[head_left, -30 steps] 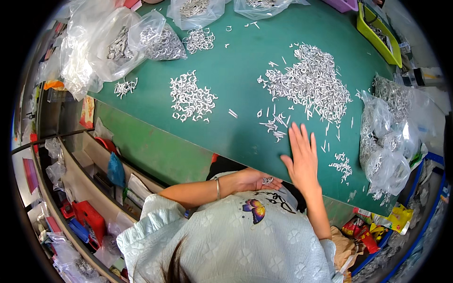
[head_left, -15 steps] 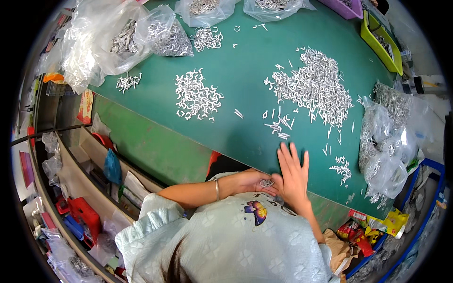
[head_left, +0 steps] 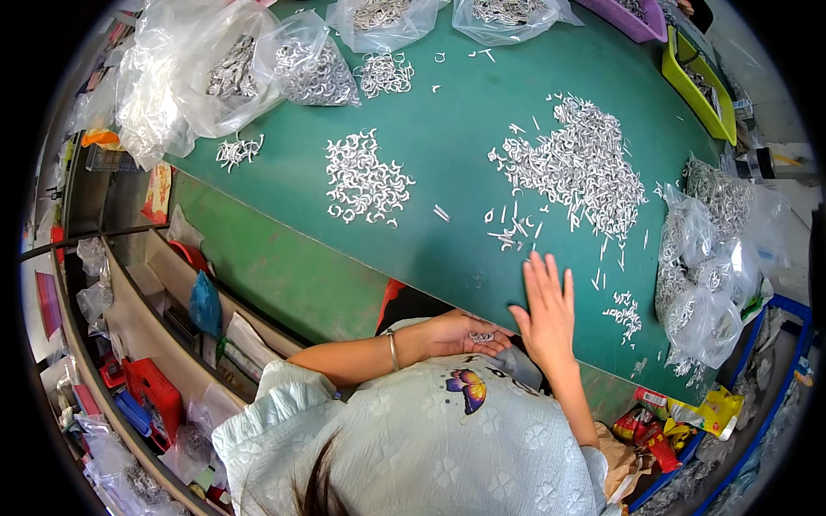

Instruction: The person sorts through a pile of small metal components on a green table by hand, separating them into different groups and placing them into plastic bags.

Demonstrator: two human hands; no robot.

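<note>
My left hand point(head_left: 460, 334) is cupped palm up at the table's near edge, close to my body, with several small silver metal pieces point(head_left: 482, 337) on its fingers. To its right, my right hand point(head_left: 547, 311) lies over the table edge with fingers stretched out, back of the hand up, nothing visible in it. Just beyond its fingertips are scattered thin silver pieces point(head_left: 514, 232). Past those spreads a large heap of small silver metal parts point(head_left: 585, 163). What lies beneath my right palm is hidden.
On the green table point(head_left: 447, 155) are a pile of curved silver pieces point(head_left: 366, 181), a small pile at right point(head_left: 626, 316), and bags of metal parts point(head_left: 314, 73) point(head_left: 705, 258). A yellow-green basket point(head_left: 701, 86) and a purple basket point(head_left: 632, 19) stand far right. Shelving point(head_left: 172, 318) is at left.
My right hand has moved right, away from my left hand. My left palm is now more in view. Short pieces near the right fingertips no longer show there.
</note>
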